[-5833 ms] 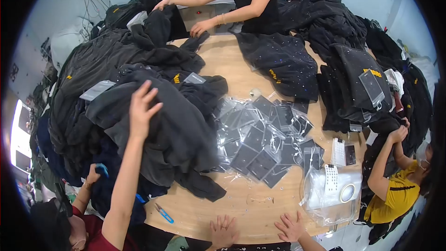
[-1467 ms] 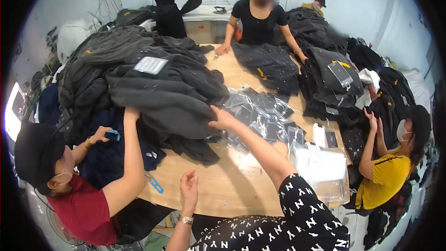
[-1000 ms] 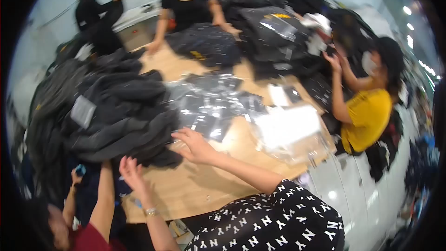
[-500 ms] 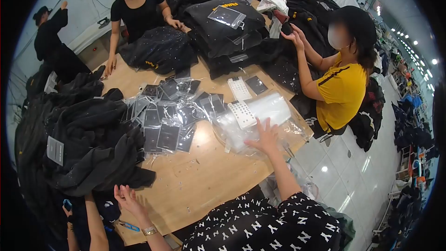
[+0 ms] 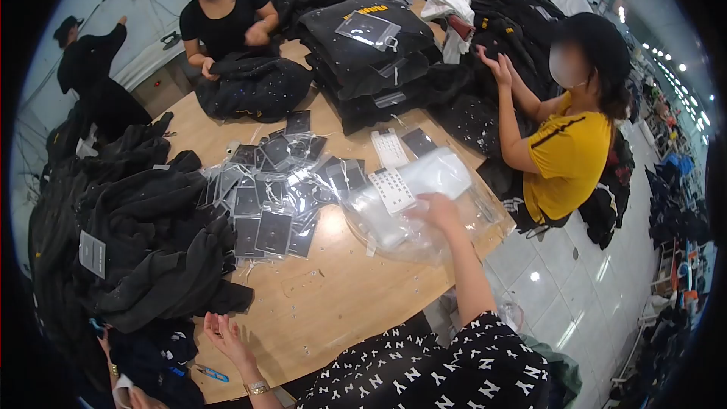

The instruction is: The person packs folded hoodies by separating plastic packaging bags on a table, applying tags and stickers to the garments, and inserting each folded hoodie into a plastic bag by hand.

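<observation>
At the right side of the wooden table (image 5: 303, 318), the right hand (image 5: 439, 212) reaches over a stack of clear bags (image 5: 379, 227). Its fingers are a bit bent and look loose, with tips near a corner of the white sheet with dark marks (image 5: 392, 191). It is too blurry to tell if they touch or grip anything. The left hand (image 5: 226, 335) is open and holds nothing that shows, at the near left, close to the dark clothes (image 5: 144, 242).

This looks like a reach to the bags or the sheet. Picking up one thin bag from here would need a soft pinch at one edge, since the bags are slippery and may stick together. The bags lie flat, shiny, see-through and wrinkly, and the sheet rests on top.

To the left of the bags is a messy heap of dark tags (image 5: 273, 231) in clear covers with white strings. Blue snips (image 5: 214, 374) lie at the near left edge. Farther off is a tall stack of folded black clothes (image 5: 363, 38). One person (image 5: 568, 155) in yellow stands at the right.
</observation>
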Demonstrator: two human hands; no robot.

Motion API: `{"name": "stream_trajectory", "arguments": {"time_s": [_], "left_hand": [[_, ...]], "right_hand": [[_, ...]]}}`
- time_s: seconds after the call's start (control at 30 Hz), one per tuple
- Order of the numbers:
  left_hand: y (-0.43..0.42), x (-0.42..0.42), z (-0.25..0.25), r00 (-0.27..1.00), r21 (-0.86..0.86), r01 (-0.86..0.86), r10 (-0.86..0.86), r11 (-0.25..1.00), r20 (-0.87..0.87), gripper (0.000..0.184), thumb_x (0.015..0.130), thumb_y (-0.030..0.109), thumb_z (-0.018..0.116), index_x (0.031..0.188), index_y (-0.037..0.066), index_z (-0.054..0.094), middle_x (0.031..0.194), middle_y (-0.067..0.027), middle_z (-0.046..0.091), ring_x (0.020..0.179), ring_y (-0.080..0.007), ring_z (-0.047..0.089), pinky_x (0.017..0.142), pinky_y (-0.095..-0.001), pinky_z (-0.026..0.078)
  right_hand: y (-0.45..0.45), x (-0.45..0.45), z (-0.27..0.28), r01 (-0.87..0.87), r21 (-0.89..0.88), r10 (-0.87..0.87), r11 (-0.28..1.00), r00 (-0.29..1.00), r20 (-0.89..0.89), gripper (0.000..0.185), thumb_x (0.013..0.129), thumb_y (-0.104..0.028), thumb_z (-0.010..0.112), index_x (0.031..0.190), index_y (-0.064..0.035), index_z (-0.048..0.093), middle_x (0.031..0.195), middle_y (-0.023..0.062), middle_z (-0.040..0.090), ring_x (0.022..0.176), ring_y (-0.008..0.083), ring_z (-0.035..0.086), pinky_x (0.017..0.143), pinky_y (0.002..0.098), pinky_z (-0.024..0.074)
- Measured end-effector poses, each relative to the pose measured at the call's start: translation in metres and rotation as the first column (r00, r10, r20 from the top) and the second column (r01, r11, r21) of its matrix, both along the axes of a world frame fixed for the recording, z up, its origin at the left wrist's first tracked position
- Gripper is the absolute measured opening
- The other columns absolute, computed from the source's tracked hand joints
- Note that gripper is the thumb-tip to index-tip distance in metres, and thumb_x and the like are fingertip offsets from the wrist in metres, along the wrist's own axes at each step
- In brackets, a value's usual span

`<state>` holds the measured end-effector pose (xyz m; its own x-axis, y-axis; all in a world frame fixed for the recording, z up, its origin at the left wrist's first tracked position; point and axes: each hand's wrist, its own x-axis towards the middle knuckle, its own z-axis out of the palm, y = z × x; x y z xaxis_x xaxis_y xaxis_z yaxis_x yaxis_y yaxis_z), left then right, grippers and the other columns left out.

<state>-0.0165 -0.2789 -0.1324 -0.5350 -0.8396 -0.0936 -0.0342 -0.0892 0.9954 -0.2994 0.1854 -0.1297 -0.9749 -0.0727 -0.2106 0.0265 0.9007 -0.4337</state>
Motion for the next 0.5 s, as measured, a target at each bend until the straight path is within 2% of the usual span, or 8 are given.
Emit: {"name": "stream_trajectory", "arguments": {"time_s": [0.07, 0.1, 0.13, 0.23, 0.33, 0.43, 0.5], "left_hand": [[0.005, 0.009, 0.002, 0.999, -0.016, -0.002, 0.002, 1.000, 0.035, 0.043, 0.096, 0.026, 0.057, 0.136, 0.016, 0.042, 0.129, -0.0043, 0.047, 0.112, -0.0147, 0.051, 0.092, -0.0328, 0.040], [0.009, 0.015, 0.004, 0.998, -0.010, -0.025, 0.025, 1.000, 0.058, 0.044, 0.097, 0.026, 0.057, 0.137, 0.016, 0.042, 0.131, -0.0051, 0.047, 0.113, -0.0153, 0.051, 0.093, -0.0336, 0.039], [0.015, 0.021, 0.007, 0.996, -0.005, -0.049, 0.049, 0.999, 0.079, 0.045, 0.097, 0.027, 0.056, 0.137, 0.016, 0.041, 0.132, -0.0059, 0.046, 0.114, -0.0158, 0.051, 0.094, -0.0344, 0.038], [0.028, 0.047, 0.010, 0.979, -0.029, -0.128, 0.131, 0.991, 0.155, 0.047, 0.097, 0.029, 0.056, 0.139, 0.016, 0.040, 0.133, -0.0073, 0.045, 0.115, -0.0170, 0.050, 0.094, -0.0362, 0.039], [0.039, 0.081, 0.001, 0.942, -0.075, -0.230, 0.241, 0.970, 0.235, 0.047, 0.096, 0.030, 0.057, 0.138, 0.017, 0.040, 0.130, -0.0064, 0.047, 0.110, -0.0182, 0.051, 0.091, -0.0376, 0.040], [0.043, 0.124, -0.022, 0.920, -0.079, -0.290, 0.301, 0.954, 0.252, 0.046, 0.096, 0.029, 0.058, 0.137, 0.017, 0.041, 0.126, -0.0046, 0.048, 0.106, -0.0177, 0.052, 0.086, -0.0367, 0.042], [0.048, 0.141, -0.035, 0.913, -0.044, -0.299, 0.299, 0.953, 0.279, 0.045, 0.096, 0.028, 0.058, 0.136, 0.017, 0.042, 0.123, -0.0035, 0.048, 0.103, -0.0167, 0.052, 0.084, -0.0354, 0.042]], "right_hand": [[0.001, -0.044, 0.018, 0.171, -0.173, -0.210, 0.970, 0.948, -0.240, 0.048, 0.074, -0.051, 0.073, 0.099, -0.0088, 0.073, 0.097, 0.0132, 0.072, 0.093, 0.0301, 0.068, 0.084, 0.0375, 0.0519], [0.007, -0.075, 0.012, 0.159, -0.236, -0.237, 0.959, 0.904, -0.356, 0.041, 0.078, -0.043, 0.073, 0.098, -0.0075, 0.072, 0.093, 0.0148, 0.071, 0.090, 0.0331, 0.068, 0.077, 0.0415, 0.0534], [0.019, -0.112, -0.010, 0.136, -0.215, -0.228, 0.967, 0.840, -0.492, 0.038, 0.077, -0.038, 0.075, 0.099, -0.0068, 0.071, 0.091, 0.0163, 0.071, 0.088, 0.0339, 0.068, 0.078, 0.0427, 0.0531], [0.037, -0.179, -0.035, 0.234, 0.048, -0.205, 0.971, 0.920, -0.334, 0.053, 0.070, -0.039, 0.081, 0.109, -0.0060, 0.066, 0.100, 0.0181, 0.069, 0.096, 0.0345, 0.066, 0.083, 0.0439, 0.0521], [0.030, -0.183, -0.019, 0.199, 0.274, -0.143, 0.941, 0.967, -0.210, 0.072, 0.062, -0.042, 0.086, 0.118, -0.0060, 0.058, 0.114, 0.0173, 0.066, 0.108, 0.0345, 0.062, 0.089, 0.0449, 0.0505], [0.029, -0.193, -0.021, 0.202, 0.216, -0.169, 0.955, 0.972, -0.160, 0.082, 0.054, -0.044, 0.089, 0.118, -0.0069, 0.055, 0.123, 0.0165, 0.061, 0.115, 0.0345, 0.058, 0.094, 0.0452, 0.0483], [0.037, -0.195, -0.010, 0.144, 0.236, -0.123, 0.961, 0.987, -0.102, 0.074, 0.057, -0.043, 0.088, 0.115, -0.0069, 0.057, 0.119, 0.0183, 0.062, 0.114, 0.0352, 0.059, 0.094, 0.0454, 0.0480]]}}
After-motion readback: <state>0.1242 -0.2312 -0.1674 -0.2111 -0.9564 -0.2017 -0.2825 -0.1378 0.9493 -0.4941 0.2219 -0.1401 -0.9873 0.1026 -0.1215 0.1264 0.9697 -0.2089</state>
